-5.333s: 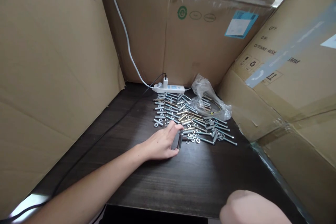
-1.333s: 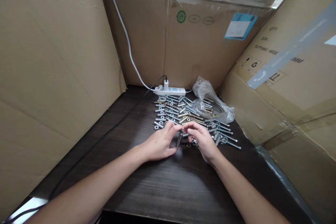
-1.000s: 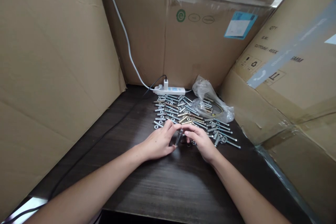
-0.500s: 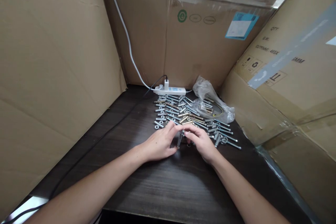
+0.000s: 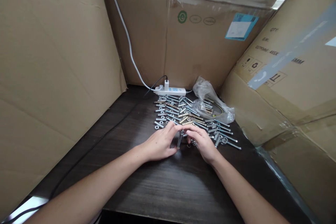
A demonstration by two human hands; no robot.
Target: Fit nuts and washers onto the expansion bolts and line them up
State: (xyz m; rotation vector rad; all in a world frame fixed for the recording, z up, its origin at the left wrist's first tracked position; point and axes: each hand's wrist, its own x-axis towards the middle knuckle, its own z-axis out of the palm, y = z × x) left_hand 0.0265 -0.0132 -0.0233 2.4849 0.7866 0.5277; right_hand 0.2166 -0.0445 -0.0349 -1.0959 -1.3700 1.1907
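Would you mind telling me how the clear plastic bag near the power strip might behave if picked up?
The clear plastic bag would probably be floppy, as its thin film lies crumpled. The film is likely light for its size, but metal rods visible within its outline may add weight; whether they lie inside or beneath, I cannot tell.

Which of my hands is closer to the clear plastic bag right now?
Right. Your right hand is on the near side of the plastic bag; your left hand is farther off, to its near left.

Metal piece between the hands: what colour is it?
The metal piece is silvery grey, in the head view.
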